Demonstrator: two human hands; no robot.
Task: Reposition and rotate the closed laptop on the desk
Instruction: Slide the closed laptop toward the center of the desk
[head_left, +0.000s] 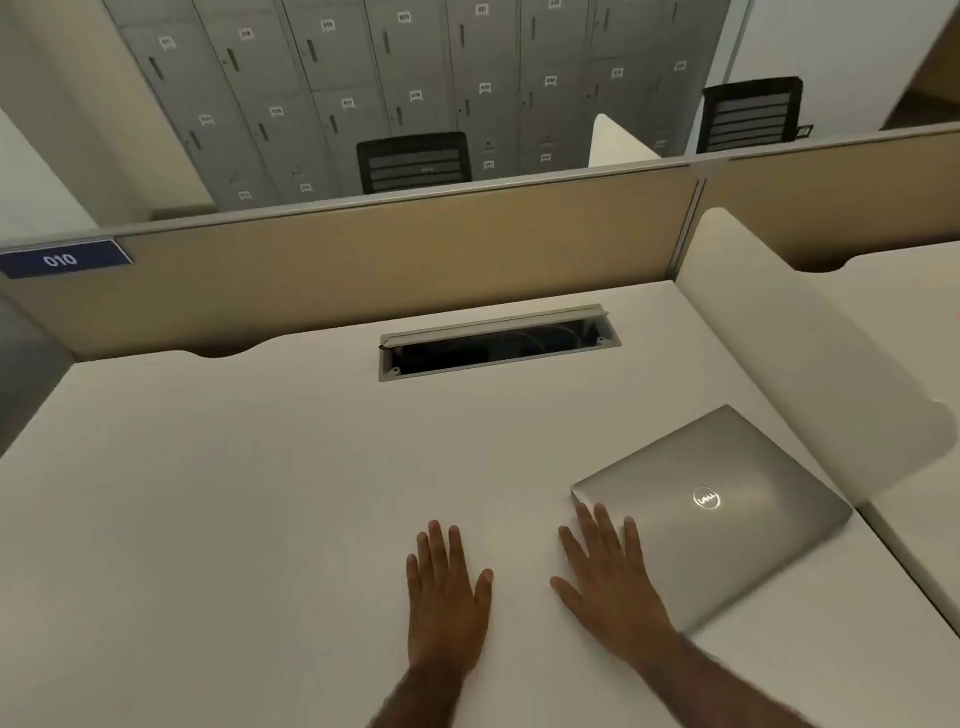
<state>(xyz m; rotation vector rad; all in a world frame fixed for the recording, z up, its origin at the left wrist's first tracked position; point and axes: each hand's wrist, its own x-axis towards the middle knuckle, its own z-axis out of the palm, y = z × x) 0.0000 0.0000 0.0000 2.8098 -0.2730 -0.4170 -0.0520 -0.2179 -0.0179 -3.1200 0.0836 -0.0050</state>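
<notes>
Open cable tray (498, 343) sunk into the surface near the beige partition (363, 260), with a blue "010" label (62, 258) at its left end. White side divider (810, 364) at right. Beyond, grey numbered lockers (363, 78) and two black chairs (414, 162).

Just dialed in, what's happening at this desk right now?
A person is working bare-handed at a white desk. A closed silver laptop lies at an angle near the desk's right side, beside a white side divider. The right hand is spread flat, fingers overlapping the laptop's near-left corner, no grip closed on it. The left hand rests flat on the bare desk, apart from the laptop. An open cable tray sits farther back.
</notes>
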